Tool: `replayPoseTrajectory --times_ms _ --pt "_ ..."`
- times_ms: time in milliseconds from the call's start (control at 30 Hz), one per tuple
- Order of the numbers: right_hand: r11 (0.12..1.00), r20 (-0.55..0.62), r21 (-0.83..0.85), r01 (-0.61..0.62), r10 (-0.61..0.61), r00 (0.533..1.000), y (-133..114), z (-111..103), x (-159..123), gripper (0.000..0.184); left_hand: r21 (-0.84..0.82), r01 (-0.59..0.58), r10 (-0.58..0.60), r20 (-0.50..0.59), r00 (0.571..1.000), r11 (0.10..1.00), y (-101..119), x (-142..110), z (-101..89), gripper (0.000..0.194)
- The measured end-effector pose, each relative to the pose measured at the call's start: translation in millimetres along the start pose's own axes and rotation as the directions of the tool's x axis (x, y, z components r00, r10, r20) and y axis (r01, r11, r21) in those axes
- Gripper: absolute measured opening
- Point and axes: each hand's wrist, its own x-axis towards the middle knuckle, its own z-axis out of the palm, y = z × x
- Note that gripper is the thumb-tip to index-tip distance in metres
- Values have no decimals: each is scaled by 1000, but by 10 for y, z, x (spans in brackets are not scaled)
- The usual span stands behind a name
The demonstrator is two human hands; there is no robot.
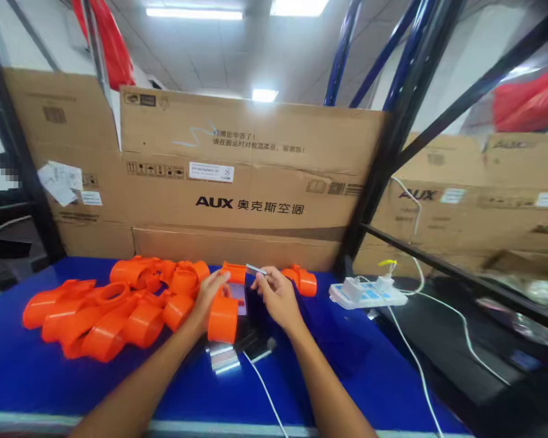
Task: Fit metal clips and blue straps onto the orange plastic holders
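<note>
My left hand (207, 299) is closed on an orange plastic pipe fitting (223, 319), a short tube with a ring-shaped opening facing me. A thin grey blade-like strip (256, 269) is pinched between the fingertips of my right hand (277, 297). Its tip points left, close to the top edge of the orange part; whether they touch I cannot tell. Beyond my right hand sits another orange pipe fitting (307, 283). Shiny silver strips (223, 358) lie on the blue table below the held fitting.
Several orange fittings (105, 322) are heaped on the blue table (9, 365) at left. A white power strip (368, 293) with cables stands at right. A large cardboard panel (246, 231) walls the back, beside a dark metal post (379, 164). A white cable (267, 392) runs toward me.
</note>
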Motion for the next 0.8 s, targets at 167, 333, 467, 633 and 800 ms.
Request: replayPoseTrajectory --times_ms 167,333,467,633,800 --pt "999 17 -26 20 -20 1000 10 -13 4 26 29 -38 38 -10 999 999 29 34 11 50" --pt "995 27 -81 64 -62 998 -11 -20 -4 26 -33 9 -8 30 1000 999 49 8 -1 46" --pt "990 30 -116 77 -74 997 -9 0 2 26 -27 14 -13 40 999 1000 68 -2 -35 41" --pt "989 28 -128 80 -77 997 -21 20 1 26 5 -3 3 105 994 1000 88 -33 -9 38" --pt "993 9 -93 66 -66 998 -38 42 -7 25 27 -56 52 124 991 998 85 -53 32 38"
